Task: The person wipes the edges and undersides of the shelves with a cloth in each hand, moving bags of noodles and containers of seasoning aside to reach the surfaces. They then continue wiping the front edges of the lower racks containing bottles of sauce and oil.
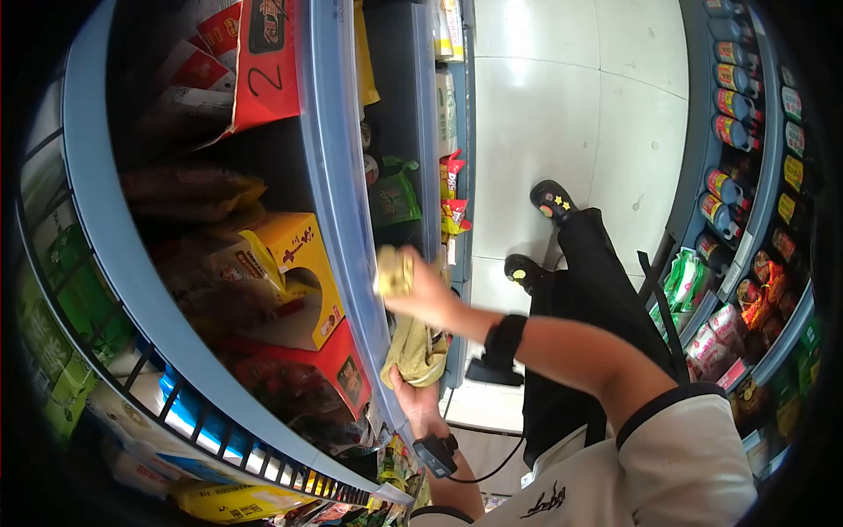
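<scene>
My right hand [423,288] is closed around a bunched yellowish cloth [394,270], held against or close to the clear front strip of the blue-grey shelf edge [338,184]. This hand is slightly blurred. Lower down, my left hand [414,397] grips a folded olive-yellow cloth [416,351] beside the same shelf edge. Whether the two cloths are one piece cannot be made out. Both wrists wear black straps, and a cable runs from the left one.
Beside the hands, the shelf holds a yellow display box [303,263], a red box [342,364] and a red carton [268,66]. Green packets [397,195] sit on a lower level. Across the tiled floor [562,105], another shelf holds blue bottles [731,101]. My feet stand between.
</scene>
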A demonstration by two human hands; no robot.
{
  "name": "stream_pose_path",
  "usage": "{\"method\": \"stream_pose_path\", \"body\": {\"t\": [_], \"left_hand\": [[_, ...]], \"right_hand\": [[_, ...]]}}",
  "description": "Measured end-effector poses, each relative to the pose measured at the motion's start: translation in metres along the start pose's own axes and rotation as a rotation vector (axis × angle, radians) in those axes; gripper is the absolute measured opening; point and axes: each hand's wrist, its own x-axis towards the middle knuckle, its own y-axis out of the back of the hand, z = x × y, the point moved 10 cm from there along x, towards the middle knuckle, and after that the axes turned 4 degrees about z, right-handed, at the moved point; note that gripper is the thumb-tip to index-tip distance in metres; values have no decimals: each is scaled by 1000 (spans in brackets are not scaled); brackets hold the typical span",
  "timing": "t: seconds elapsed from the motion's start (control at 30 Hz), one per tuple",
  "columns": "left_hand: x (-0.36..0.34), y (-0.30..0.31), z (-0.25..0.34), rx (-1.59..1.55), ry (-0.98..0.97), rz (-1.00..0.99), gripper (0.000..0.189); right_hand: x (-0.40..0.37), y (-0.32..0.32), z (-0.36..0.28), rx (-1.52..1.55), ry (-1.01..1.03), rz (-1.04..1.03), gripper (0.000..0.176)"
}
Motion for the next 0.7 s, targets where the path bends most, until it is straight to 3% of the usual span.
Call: {"method": "stream_pose_path", "body": {"t": [0.17,0.33,0.4,0.7], "left_hand": [[-7,13,-1,-31,25,172,52],[-6,3,-4,8,-62,101,49],[-7,1,-5,16,-49,59,48],[-4,1,-12,-54,25,-11,47]], "right_hand": [[-36,8,-26,452,-156,127,46],[12,9,-71,415,12,77,37],[15,13,-74,326,46,147,37],[21,19,-69,281,33,156,37]]}}
